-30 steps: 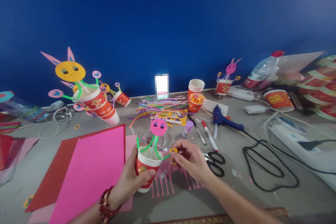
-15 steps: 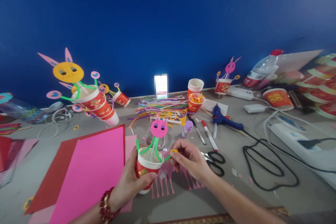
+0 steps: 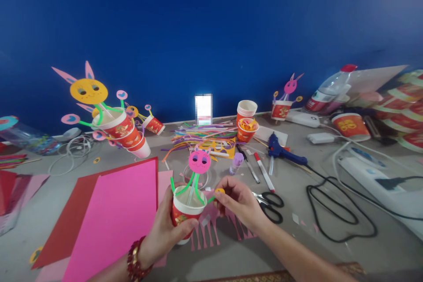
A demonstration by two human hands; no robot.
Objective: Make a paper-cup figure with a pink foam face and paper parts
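Note:
A red and white paper cup (image 3: 187, 207) is held in my left hand (image 3: 170, 224), its fingers wrapped round the side. From the cup rises a pink paper face (image 3: 199, 161) with drawn eyes and small ears, and green stems bend outward over the rim. To the right of the cup, my right hand (image 3: 239, 200) pinches a small orange paper disc (image 3: 220, 191) at the tip of the right green stem. Pink fringed paper (image 3: 205, 232) lies on the table beneath and behind the hands.
Black-handled scissors (image 3: 271, 206) lie just right of my right hand. Behind are a purple glue stick (image 3: 236, 163), markers (image 3: 263, 172) and a blue glue gun (image 3: 286, 152) with a looped black cable. Pink sheets (image 3: 115, 220) cover the left; finished cup figures (image 3: 114, 123) stand beyond.
Both hands keep their holds on the cup and the disc, almost unmoved. The surrounding view has shifted very slightly.

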